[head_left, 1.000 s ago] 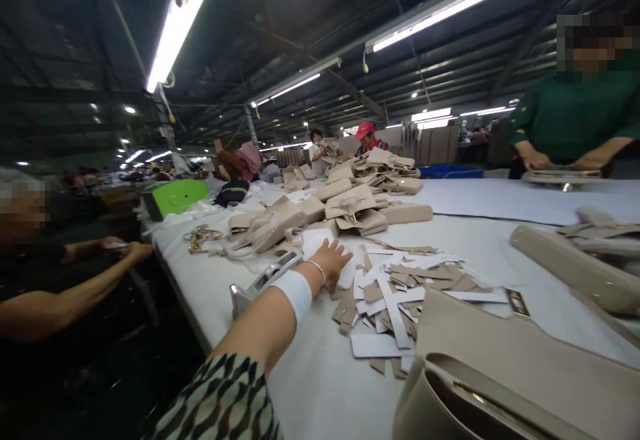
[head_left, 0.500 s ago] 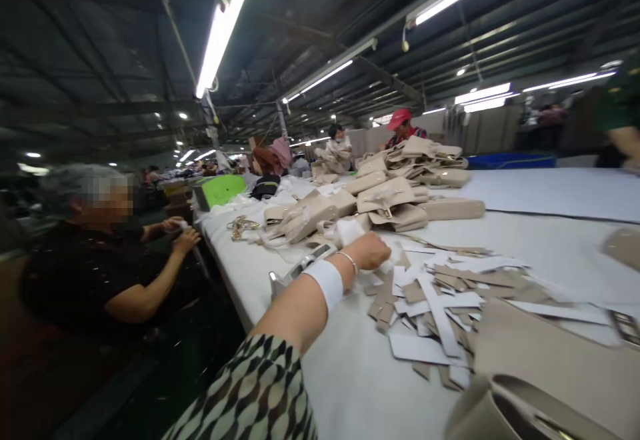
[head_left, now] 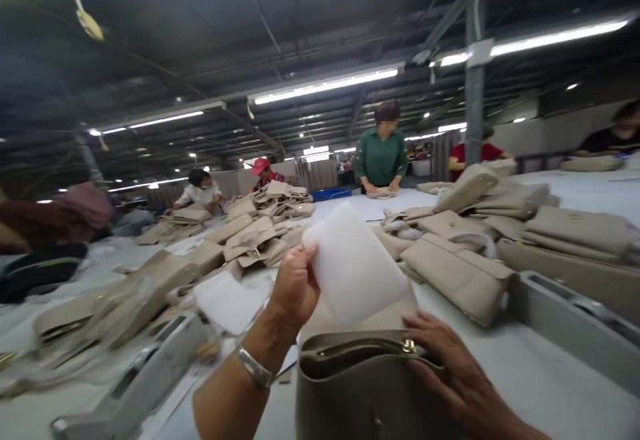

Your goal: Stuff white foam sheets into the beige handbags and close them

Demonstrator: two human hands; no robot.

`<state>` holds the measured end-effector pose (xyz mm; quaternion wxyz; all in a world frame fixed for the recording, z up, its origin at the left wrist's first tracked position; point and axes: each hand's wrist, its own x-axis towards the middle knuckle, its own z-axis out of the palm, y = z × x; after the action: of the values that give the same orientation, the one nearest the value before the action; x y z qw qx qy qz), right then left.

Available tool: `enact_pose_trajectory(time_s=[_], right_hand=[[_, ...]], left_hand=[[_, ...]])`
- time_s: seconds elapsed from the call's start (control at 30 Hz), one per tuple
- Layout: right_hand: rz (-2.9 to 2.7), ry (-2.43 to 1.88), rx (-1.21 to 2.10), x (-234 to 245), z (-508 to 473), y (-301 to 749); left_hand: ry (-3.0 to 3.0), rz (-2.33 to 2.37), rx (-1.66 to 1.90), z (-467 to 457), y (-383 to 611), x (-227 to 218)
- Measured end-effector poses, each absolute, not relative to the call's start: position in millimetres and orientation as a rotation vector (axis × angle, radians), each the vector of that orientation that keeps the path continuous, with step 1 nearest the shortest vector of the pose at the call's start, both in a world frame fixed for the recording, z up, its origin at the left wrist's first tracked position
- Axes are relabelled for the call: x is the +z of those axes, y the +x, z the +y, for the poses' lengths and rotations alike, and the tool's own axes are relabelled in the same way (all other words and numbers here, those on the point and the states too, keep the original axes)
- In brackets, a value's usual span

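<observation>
My left hand (head_left: 296, 285), with a silver bangle at the wrist, pinches the left edge of a thin white sheet (head_left: 356, 263). The sheet stands tilted above a beige handbag (head_left: 360, 387) right in front of me. The bag's zipped top gapes a little, with a gold zipper pull (head_left: 409, 346) at its right end. My right hand (head_left: 447, 360) grips the bag's right side by that pull, fingertips over the rim. Behind the bag's mouth, the sheet's lower edge overlaps the beige flap. Another white sheet (head_left: 233, 300) lies to the left of my left hand.
Grey tape dispensers stand at left (head_left: 130, 380) and right (head_left: 580, 333). Beige bags are heaped at left (head_left: 165, 280), at the centre back (head_left: 255, 233) and at right (head_left: 460, 273). Across the white table a person in green (head_left: 383, 153) handles a bag; other people work farther off.
The view has swung right. My left hand has come back from reaching across the table and now holds the white sheet over the bag. My right hand has come into view on the bag.
</observation>
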<state>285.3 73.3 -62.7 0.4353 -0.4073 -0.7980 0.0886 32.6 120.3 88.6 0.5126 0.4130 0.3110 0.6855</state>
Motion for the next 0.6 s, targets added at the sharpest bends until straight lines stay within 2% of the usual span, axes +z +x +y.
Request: enact_pose_trajectory(time_s=[0.1, 0.17, 0.33, 0.6], right_hand=[[-2.022, -0.928, 0.444, -34, 60, 293], [-1.858, -0.94, 0.546, -16, 55, 304], [-1.383, -1.035, 0.924, 21, 53, 327], [-2.014, -0.994, 0.61, 56, 62, 301]], left_hand=[[0.803, 0.811, 1.542, 112, 75, 56], [0.753, 0.847, 1.508, 107, 87, 40], [0.772, 0.668, 1.567, 98, 82, 37], [0.749, 0.647, 1.61, 66, 84, 47]])
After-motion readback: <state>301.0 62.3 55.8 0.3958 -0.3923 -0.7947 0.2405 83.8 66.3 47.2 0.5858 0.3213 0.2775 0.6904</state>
